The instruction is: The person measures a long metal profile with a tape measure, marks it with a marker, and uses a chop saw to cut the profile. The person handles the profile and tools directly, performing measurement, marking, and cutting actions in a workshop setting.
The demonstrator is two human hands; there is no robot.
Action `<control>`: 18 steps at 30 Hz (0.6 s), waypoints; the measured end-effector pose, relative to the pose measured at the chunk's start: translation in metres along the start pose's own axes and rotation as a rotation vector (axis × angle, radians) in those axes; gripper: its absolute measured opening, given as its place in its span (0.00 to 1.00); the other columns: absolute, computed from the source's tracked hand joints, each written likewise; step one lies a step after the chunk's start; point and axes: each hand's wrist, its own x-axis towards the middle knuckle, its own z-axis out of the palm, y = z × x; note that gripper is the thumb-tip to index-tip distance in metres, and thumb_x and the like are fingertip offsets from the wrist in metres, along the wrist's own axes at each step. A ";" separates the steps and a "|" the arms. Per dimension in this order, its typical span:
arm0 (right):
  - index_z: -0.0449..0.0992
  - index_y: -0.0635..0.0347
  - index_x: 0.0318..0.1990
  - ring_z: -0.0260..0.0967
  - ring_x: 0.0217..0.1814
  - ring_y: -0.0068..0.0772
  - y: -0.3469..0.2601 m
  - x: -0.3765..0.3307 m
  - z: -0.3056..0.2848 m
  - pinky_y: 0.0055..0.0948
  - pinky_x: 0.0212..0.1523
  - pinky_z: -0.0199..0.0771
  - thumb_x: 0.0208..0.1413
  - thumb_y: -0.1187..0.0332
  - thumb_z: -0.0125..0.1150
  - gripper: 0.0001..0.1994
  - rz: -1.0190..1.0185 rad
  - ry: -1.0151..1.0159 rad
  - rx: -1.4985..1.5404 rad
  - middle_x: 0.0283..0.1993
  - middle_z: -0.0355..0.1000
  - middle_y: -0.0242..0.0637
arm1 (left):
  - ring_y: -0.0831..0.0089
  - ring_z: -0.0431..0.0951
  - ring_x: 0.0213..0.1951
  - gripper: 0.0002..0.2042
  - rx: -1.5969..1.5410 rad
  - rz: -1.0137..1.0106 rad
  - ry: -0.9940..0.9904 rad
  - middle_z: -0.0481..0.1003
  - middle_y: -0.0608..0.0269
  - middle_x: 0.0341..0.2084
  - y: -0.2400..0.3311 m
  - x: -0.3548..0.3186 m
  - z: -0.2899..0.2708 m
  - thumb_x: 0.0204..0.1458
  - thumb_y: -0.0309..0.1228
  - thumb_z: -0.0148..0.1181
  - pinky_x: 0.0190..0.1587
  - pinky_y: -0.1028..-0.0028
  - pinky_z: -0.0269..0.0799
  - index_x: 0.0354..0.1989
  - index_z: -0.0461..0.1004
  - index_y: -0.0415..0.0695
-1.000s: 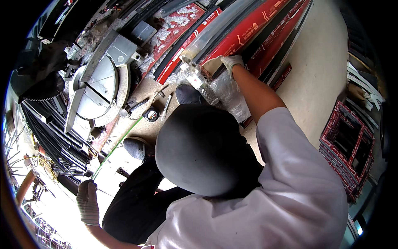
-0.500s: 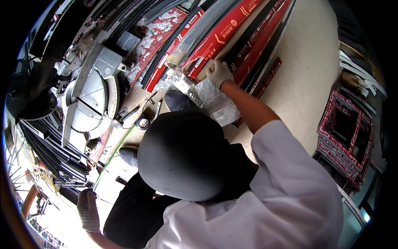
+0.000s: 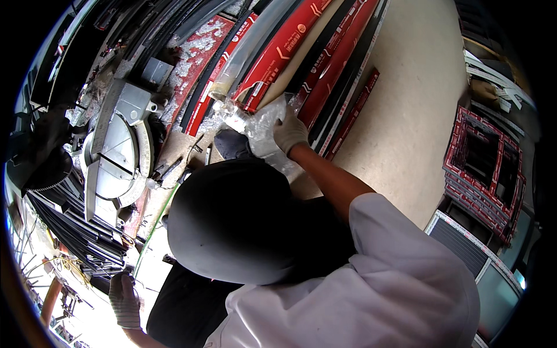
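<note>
My right hand (image 3: 290, 134), in a pale work glove, is closed on crumpled clear plastic film (image 3: 266, 134). This film lies by the near ends of long profiles in red printed wrap (image 3: 272, 66). Low at the left, my left hand (image 3: 124, 301) wears a striped pale glove. Its fingers are pressed together, with something small and dark near the tips that I cannot make out. A dark shoe (image 3: 232, 144) shows beside the film. A large dark rounded shape (image 3: 232, 220) covers the middle of the view.
A mitre saw with a round metal table (image 3: 119, 156) stands at the left, its toothed blade (image 3: 49, 180) beside it. Thin black bars (image 3: 75, 226) lie below. Stacked red-and-white wrapped frames (image 3: 481, 174) and a grey panel (image 3: 461, 240) are at the right.
My right hand has moved back from the end of the red-wrapped profiles onto the clear film, which has shifted and bunched up. My left hand stays low at the left. The view has shifted slightly.
</note>
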 end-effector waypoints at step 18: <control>0.67 0.66 0.61 0.72 0.63 0.60 -0.072 0.048 0.039 0.44 0.64 0.71 0.62 0.50 0.56 0.30 -0.033 -0.206 0.162 0.59 0.73 0.62 | 0.79 0.73 0.44 0.15 0.018 -0.015 -0.002 0.77 0.68 0.43 0.007 0.005 -0.003 0.66 0.37 0.61 0.51 0.74 0.68 0.55 0.75 0.40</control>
